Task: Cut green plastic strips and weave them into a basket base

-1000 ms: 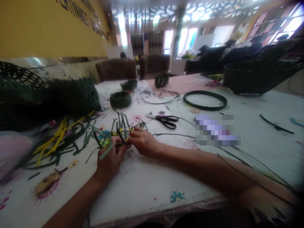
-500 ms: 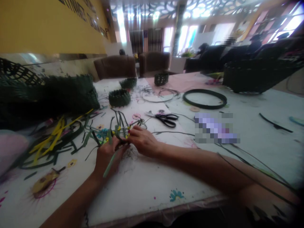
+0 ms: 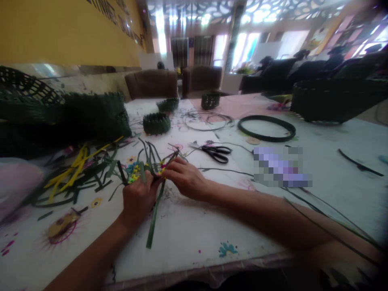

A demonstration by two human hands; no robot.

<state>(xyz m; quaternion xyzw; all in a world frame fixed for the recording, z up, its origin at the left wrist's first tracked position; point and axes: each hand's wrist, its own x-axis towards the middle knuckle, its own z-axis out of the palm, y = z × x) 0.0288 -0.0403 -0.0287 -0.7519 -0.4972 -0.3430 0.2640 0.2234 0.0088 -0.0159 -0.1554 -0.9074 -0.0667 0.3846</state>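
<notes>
My left hand [image 3: 138, 196] is closed around a small weaving of green and yellow strips [image 3: 135, 174], whose free dark green ends stick up and outward. My right hand [image 3: 188, 178] pinches at the right edge of the same weaving, its fingertips close to my left thumb. Between the hands a flat green strip [image 3: 154, 222] hangs toward the table's front edge. My fingers partly hide the weaving. Beyond my right hand, black-handled scissors [image 3: 216, 152] lie with their blades slightly apart.
Loose green and yellow strips [image 3: 72, 169] lie at left, near a wooden piece [image 3: 62, 226]. Small green woven baskets [image 3: 157, 123] stand farther back. A dark green ring [image 3: 266, 139], a pixelated purple item [image 3: 280, 167] and a large basket [image 3: 333, 101] are at right.
The loose strip has swung from a leftward slant to hanging below the gap between my hands, and more of it shows. My left hand has turned slightly. The whole view has shifted a little.
</notes>
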